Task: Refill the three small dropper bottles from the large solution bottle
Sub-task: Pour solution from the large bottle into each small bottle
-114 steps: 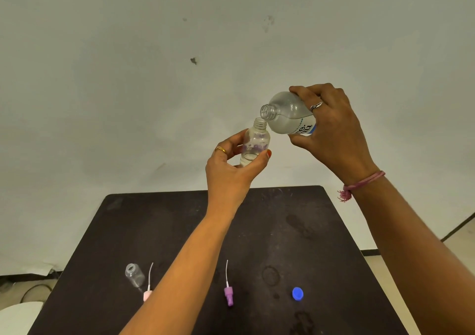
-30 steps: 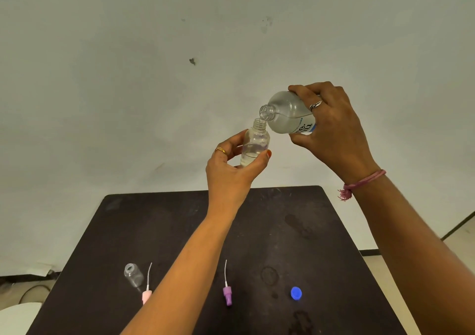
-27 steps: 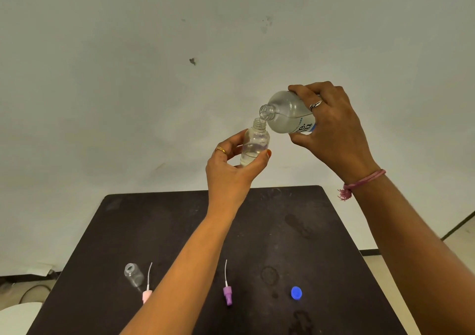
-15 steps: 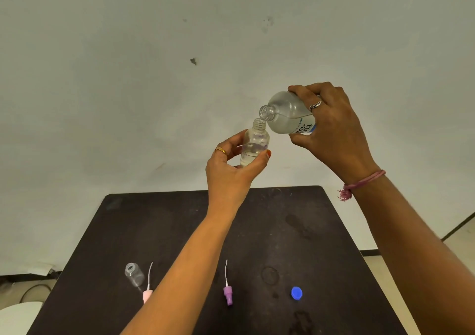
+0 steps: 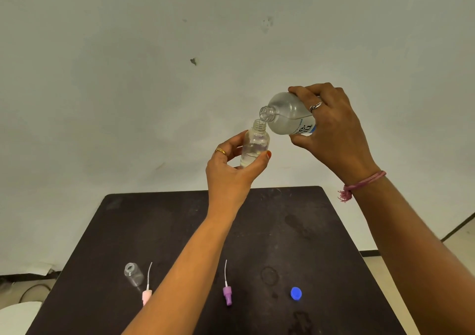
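Observation:
My left hand (image 5: 231, 177) holds a small clear dropper bottle (image 5: 255, 145) upright above the table, pinched between thumb and fingers; clear liquid fills roughly its lower half. My right hand (image 5: 331, 131) grips the large solution bottle (image 5: 288, 114), tilted down to the left so that its open mouth sits just above the small bottle's neck. A second small bottle (image 5: 133, 274), uncapped, stands at the front left of the dark table (image 5: 180, 221). I see only two small bottles.
On the table lie a pink dropper cap with a thin tube (image 5: 147, 292), partly hidden by my left forearm, a purple dropper cap with tube (image 5: 227, 293) and a blue screw cap (image 5: 296, 293). A pale wall stands behind the table.
The liquid level in the small bottle has risen since the earliest frame. Both hands and both bottles stay in nearly the same place.

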A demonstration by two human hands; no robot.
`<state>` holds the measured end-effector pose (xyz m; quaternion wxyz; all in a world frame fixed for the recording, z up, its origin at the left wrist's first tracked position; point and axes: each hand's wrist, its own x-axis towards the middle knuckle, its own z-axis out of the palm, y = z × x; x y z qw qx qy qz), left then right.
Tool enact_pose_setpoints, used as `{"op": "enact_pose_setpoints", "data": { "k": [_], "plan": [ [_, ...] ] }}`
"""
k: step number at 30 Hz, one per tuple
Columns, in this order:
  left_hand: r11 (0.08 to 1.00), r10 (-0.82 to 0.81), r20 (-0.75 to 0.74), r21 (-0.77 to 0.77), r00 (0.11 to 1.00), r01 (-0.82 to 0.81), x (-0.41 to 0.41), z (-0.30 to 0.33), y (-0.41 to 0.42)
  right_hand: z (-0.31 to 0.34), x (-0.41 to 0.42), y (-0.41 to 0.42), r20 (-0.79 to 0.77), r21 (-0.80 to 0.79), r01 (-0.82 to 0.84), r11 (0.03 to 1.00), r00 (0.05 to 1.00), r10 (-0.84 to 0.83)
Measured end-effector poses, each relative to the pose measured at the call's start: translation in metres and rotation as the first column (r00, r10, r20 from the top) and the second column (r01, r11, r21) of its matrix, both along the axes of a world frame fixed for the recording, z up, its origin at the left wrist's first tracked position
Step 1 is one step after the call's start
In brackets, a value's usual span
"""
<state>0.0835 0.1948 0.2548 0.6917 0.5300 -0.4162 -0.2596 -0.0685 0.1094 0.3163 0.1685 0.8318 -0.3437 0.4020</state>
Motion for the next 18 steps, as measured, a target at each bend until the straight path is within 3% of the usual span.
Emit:
{"op": "enact_pose_setpoints", "data": {
  "k": [18],
  "plan": [
    [1.0,-0.002,-0.007,-0.001,1.0,0.002,-0.0018,0.0011,0.0022,0.0006,-0.0013,0.0022,-0.01,-0.007,0.007,1.0,1.0,-0.007]
  ]
}}
